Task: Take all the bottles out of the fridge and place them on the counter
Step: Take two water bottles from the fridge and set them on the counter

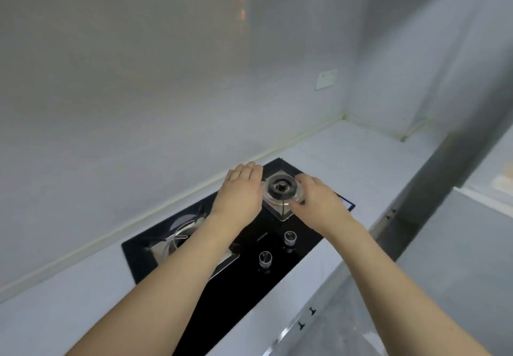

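The scene is lit softly and evenly with a cool, bluish cast; no lamp is seen and hard shadows are hardly cast. A faint warm orange reflection is caught high on the glossy wall. Pale sheen is shown on the black glass hob, where the metal knobs are mirrored. Straight lines are bent by the wide-angle lens, strongly towards the edges. The whole picture is slightly soft, and the right side is smeared
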A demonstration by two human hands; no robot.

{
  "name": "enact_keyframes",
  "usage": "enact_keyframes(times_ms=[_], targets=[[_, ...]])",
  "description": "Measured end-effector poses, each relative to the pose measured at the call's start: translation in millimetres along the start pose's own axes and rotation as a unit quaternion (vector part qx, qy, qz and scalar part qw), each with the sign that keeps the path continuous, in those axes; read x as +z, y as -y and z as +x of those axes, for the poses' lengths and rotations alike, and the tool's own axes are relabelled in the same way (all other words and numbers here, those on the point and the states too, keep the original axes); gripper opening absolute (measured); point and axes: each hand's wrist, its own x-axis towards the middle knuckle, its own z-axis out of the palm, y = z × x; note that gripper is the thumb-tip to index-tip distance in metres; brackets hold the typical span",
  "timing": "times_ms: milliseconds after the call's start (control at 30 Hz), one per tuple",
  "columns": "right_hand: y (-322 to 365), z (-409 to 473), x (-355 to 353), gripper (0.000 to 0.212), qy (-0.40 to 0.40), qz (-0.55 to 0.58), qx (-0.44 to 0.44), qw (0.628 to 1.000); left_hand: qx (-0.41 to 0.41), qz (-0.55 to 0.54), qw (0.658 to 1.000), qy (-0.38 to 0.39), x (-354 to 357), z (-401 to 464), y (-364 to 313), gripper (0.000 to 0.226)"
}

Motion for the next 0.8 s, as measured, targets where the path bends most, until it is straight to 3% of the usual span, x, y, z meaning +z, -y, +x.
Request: enact_keyframes(times_ms=[433,800], targets=[[-253,-51,-142,0.062,-0.102,-0.026,0.168,0.980,0.199,-0.057,0.978,0.005,77,125,-285,0.048],[-393,-62,-202,0.061,-0.170,-0.022,0.281,0.944,0.320,-0.100,0.942,0.032,136,214,-438,0.046]])
